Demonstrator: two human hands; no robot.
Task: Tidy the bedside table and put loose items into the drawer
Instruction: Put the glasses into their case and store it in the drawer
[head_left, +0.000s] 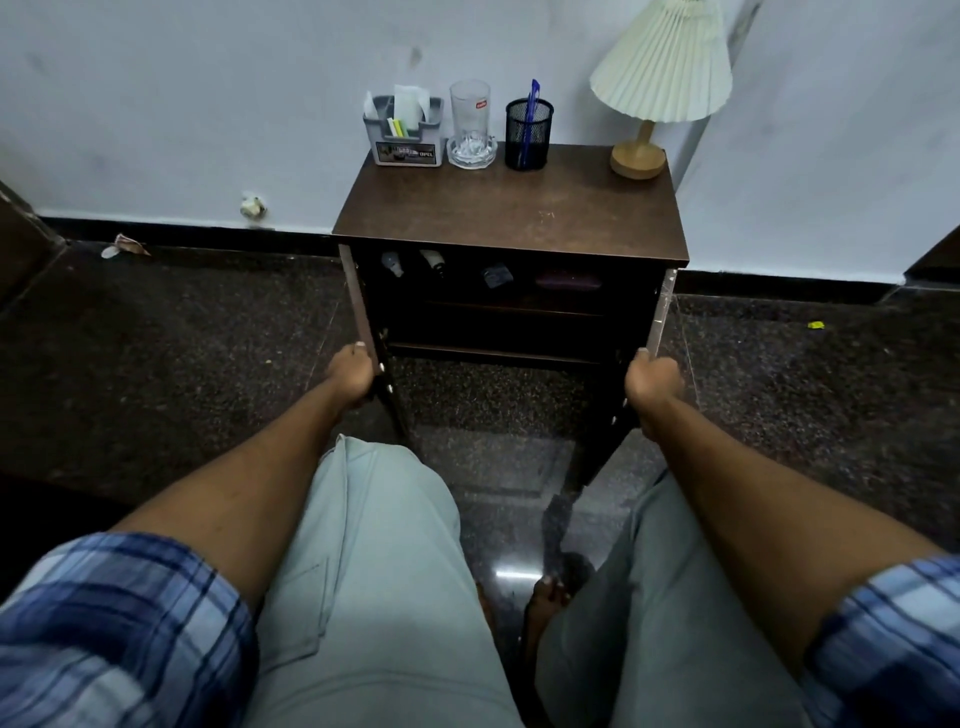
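Bedside table (511, 218) stands against the wall, both front doors swung open toward the person. Left hand (353, 375) is curled closed around the lower edge of the left door (361, 306); right hand (652, 379) is curled closed around the lower edge of the right door (662, 312).

Along the table's back edge, left to right: grey organiser (408, 132) at the back left corner, drinking glass (470, 111) standing in a glass ashtray (471, 151), black mesh pen cup (528, 134) holding a blue pen (532, 111), and lamp (660, 83) at the back right corner. Front half of the top is bare.

Upper inner shelf (519, 304) carries 4 small dim items in a row; what they are cannot be told.
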